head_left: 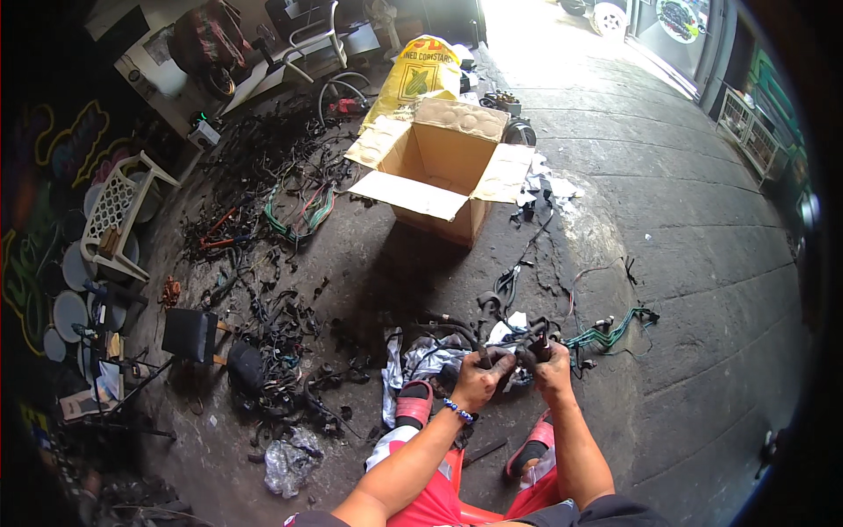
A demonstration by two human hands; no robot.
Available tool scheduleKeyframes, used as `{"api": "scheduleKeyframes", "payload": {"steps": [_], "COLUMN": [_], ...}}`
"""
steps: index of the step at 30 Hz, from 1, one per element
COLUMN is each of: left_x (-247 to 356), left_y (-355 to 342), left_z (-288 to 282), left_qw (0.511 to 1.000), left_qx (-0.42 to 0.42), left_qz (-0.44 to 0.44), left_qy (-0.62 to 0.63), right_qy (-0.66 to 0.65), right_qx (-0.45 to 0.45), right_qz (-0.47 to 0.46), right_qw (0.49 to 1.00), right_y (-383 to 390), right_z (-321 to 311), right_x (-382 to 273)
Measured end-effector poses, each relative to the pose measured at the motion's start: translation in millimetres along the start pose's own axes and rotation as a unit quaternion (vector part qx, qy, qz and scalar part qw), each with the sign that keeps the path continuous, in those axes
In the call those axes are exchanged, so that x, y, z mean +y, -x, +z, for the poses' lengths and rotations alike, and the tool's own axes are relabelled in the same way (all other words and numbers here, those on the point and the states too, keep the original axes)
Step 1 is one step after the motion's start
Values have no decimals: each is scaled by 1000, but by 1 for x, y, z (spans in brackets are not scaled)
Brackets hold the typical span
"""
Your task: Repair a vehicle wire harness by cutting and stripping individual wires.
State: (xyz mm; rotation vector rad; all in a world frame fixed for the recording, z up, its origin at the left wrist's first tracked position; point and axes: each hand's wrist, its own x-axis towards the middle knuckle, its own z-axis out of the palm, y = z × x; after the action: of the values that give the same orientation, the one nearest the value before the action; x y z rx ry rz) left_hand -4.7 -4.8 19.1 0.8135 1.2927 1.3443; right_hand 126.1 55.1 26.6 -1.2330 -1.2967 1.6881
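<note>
- Head view, from the grip outward: the left hand [481,376] is curled, thumb toward the right hand, its grip narrow around or against dark material; exactly what it pinches I cannot tell.
- The right hand [549,369] has its grip closed around a dark connector piece [542,339], which pokes up beyond the fingers; the two hands are just beside each other (the fingers are blackened, which blurs where skin ends and part begins).
- Just beyond and beside them, near the floor's near edge, lie a bundle of teal wires [606,334] off to the right and a crumpled silvery sheet [392,378] by the left shoe [414,404].
- Farther out, toward the floor's far edge, a cardboard box [430,226] stands with its flaps spread; its bottom is partly hidden, so how much it holds I cannot tell. A yellow sack [420,83] is behind it.
- Toward the floor's left edge spread a heap of dark wiring [272,351] and a green and red coil [300,215], near a black stool [189,335].
- Progress, as a judgement: the piece in hand looks unfinished, being gripped rather than set down; much loose wiring seems left, and no finished portion can be told apart.
</note>
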Motion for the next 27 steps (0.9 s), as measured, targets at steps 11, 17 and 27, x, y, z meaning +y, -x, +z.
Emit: {"api": "scheduleKeyframes", "payload": {"steps": [11, 17, 27], "left_x": [0, 2, 3], "left_y": [-10, -8, -9], "left_z": [-9, -16, -20], "left_qw": [966, 950, 967], "left_qx": [211, 215, 195], "left_qz": [56, 117, 88], "left_qy": [-141, -196, -141], "right_qy": [-51, 5, 207], "right_qx": [-104, -42, -2], "right_qz": [7, -48, -170], "right_qw": [993, 998, 964], "right_y": [0, 4, 9], "right_z": [15, 21, 19], "right_x": [44, 43, 12]}}
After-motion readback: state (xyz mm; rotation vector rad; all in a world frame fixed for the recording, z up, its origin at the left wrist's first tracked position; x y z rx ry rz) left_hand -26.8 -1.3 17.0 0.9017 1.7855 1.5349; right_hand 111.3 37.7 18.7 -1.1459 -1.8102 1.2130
